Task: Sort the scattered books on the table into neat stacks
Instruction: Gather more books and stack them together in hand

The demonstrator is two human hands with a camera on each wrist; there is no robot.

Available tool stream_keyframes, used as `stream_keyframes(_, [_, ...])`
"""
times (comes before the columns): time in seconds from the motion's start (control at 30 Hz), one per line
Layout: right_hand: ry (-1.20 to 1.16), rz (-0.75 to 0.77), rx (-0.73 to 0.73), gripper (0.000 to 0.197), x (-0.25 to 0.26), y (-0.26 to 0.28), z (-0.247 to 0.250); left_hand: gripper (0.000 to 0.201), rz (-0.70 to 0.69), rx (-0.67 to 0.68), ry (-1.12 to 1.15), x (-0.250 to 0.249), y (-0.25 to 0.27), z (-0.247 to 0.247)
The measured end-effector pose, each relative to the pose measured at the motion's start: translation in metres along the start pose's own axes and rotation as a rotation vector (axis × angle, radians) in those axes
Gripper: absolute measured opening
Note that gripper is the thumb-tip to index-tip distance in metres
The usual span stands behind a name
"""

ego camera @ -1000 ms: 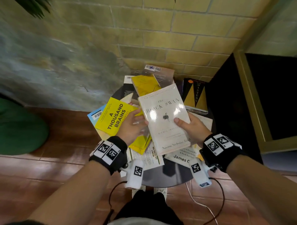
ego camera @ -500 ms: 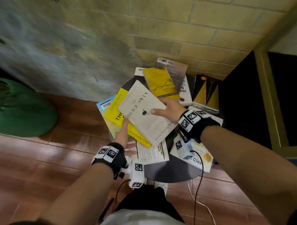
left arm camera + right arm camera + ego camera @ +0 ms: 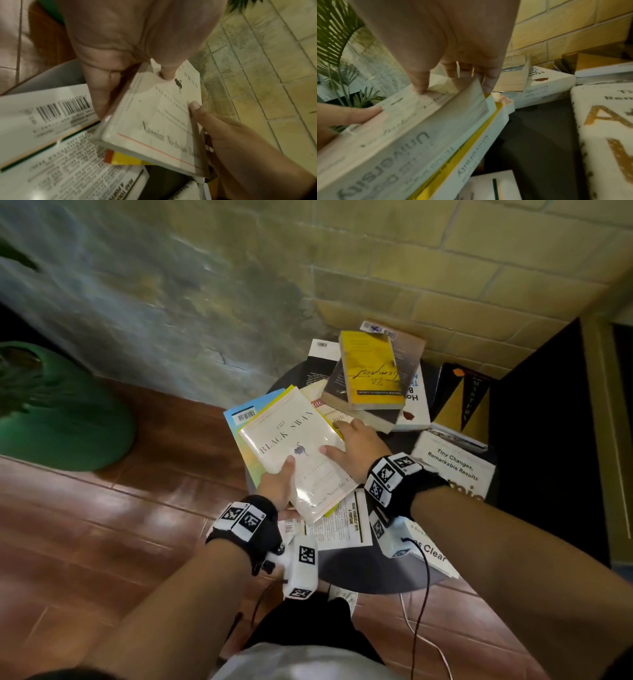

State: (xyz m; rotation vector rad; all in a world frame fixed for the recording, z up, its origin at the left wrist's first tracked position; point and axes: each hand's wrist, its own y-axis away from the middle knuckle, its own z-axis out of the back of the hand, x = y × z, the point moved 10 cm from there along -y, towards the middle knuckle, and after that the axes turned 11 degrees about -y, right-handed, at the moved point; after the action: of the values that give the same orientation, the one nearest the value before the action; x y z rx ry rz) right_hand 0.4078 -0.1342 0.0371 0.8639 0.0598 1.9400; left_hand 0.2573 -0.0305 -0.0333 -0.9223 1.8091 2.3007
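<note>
Cream "Black Swan" paperback (image 3: 297,451) now lies squared atop the yellow book (image 3: 334,424) at the table's (image 3: 359,570) left edge; left hand (image 3: 279,482) pinches its near edge, right hand (image 3: 359,445) grips its right side.

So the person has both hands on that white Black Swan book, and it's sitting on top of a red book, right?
Nearly. Both the left hand and the right hand do hold the Black Swan book, but the book directly beneath it is yellow, not red. The head view shows the yellow book peeking out along its far edge, and the right wrist view shows the same yellow cover right underneath.
</note>
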Motion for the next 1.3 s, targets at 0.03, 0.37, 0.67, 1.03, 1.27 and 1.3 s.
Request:
stream_keyframes(0.03, [-0.019, -0.034, 0.018, 0.068, -0.005, 0.002, -0.003, 0.055, 0.012, -0.002, 0.027, 0.002, -0.001, 0.000])
stream_keyframes(0.37, [-0.239, -0.321, 0.172, 0.100, -0.042, 0.011, -0.027, 0.069, 0.023, 0.113, -0.071, 0.011, 0.004, -0.002])
stream_keyframes(0.67, [-0.798, -0.231, 0.354, 0.062, -0.037, 0.031, -0.060, 0.058, -0.198, 0.215, -0.082, -0.001, 0.010, -0.003])
stream_keyframes(1.03, [-0.750, -0.182, -0.022, 0.076, -0.089, 0.085, -0.018, 0.097, -0.685, 0.231, -0.312, -0.044, 0.037, -0.041])
stream_keyframes(1.27, [-0.736, -0.083, -0.111, 0.082, -0.092, 0.095, -0.002, 0.096, -0.739, 0.234, -0.410, -0.043, 0.040, -0.055])
stream_keyframes(1.3, [-0.733, -0.058, -0.123, 0.081, -0.089, 0.096, 0.002, 0.092, -0.743, 0.239, -0.406, -0.043, 0.040, -0.056])
